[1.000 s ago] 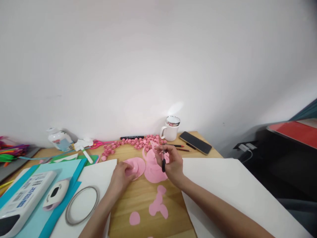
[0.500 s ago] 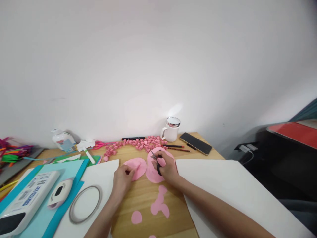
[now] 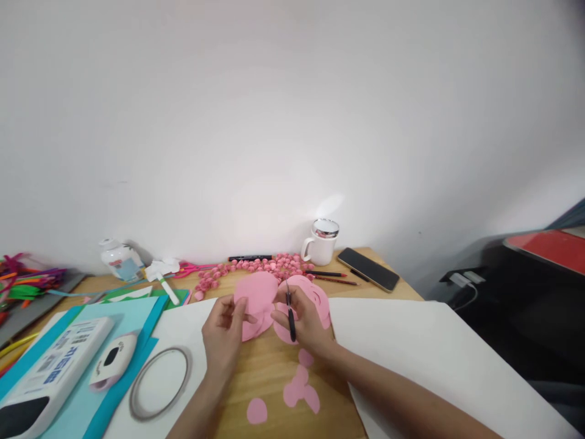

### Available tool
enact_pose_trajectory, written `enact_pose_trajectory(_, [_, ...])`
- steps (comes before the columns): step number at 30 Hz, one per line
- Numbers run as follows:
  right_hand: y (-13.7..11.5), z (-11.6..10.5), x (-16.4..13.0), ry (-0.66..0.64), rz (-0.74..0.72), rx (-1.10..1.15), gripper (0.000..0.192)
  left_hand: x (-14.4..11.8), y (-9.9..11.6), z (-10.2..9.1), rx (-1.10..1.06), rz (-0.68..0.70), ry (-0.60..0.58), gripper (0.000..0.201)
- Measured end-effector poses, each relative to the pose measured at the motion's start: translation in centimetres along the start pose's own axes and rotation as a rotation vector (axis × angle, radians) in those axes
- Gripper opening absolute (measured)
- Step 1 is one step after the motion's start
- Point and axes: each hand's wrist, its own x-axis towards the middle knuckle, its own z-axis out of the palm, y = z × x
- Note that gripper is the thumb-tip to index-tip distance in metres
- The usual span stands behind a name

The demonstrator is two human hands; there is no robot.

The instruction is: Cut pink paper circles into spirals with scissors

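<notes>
The left hand (image 3: 223, 332) now holds up a big pink paper circle (image 3: 256, 292); half a second ago that hand was down on pink paper lying flat. It pinches the low left edge. The right hand (image 3: 305, 320) holds the black scissors (image 3: 291, 323), and they now point almost straight up. So the paper and the scissors look close enough to work together. I can't tell if the blades are apart, or if the right fingertips touch the circle. The circle is in the middle of the frame.

At the bottom middle, small pink pieces (image 3: 299, 389) and a lone pink dot (image 3: 256, 411) lie on the bench (image 3: 237, 372). At the lower left is a roll of tape (image 3: 134, 396). A white sheet (image 3: 397, 341) fills the lower right. The right hand hides part of the pink paper pile (image 3: 315, 292), which sits close by and could get in the way.

Farther back, there are lots of little pink lumps (image 3: 278, 266), two pencils (image 3: 326, 274), a phone (image 3: 369, 269) and a white mug (image 3: 320, 247).
</notes>
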Motion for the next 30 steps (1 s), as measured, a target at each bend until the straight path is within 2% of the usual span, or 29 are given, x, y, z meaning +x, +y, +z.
enact_pose_trajectory(2, [0.2, 0.1, -0.3, 0.041, 0.028, 0.026, 0.017, -0.1, 0.1, 0.3, -0.031, -0.036, -0.141, 0.022])
enact_pose_trajectory(5, [0.6, 0.2, -0.5, 0.101, 0.068, 0.024, 0.019, 0.0, -0.3, 0.7, 0.049, -0.126, -0.371, 0.023])
enact_pose_trajectory(8, [0.8, 0.1, -0.5, 0.097, 0.116, 0.054, 0.021, -0.1, -0.6, 1.0, 0.096, -0.205, -0.478, 0.026])
enact_pose_trajectory(10, [0.5, 0.1, -0.5, 0.02, 0.146, 0.125, 0.021, -0.1, -0.5, 0.9, 0.033, -0.221, -0.438, 0.028])
enact_pose_trajectory(14, [-0.2, 0.4, -0.9, -0.252, 0.178, 0.301, 0.028, -0.1, 0.0, 0.3, -0.081, -0.179, -0.255, 0.034])
enact_pose_trajectory(18, [-0.4, 0.6, -1.5, -0.421, 0.209, 0.399, 0.037, -0.5, 0.2, 0.1, -0.085, -0.145, -0.199, 0.033])
enact_pose_trajectory(23, [-0.4, 0.8, -1.7, -0.427, 0.239, 0.464, 0.039, -1.4, 0.5, 0.7, -0.006, -0.128, -0.216, 0.036])
enact_pose_trajectory(30, [-0.2, 0.7, -1.8, -0.379, 0.269, 0.383, 0.046, -1.7, 0.8, 1.1, -0.003, -0.171, -0.23, 0.035])
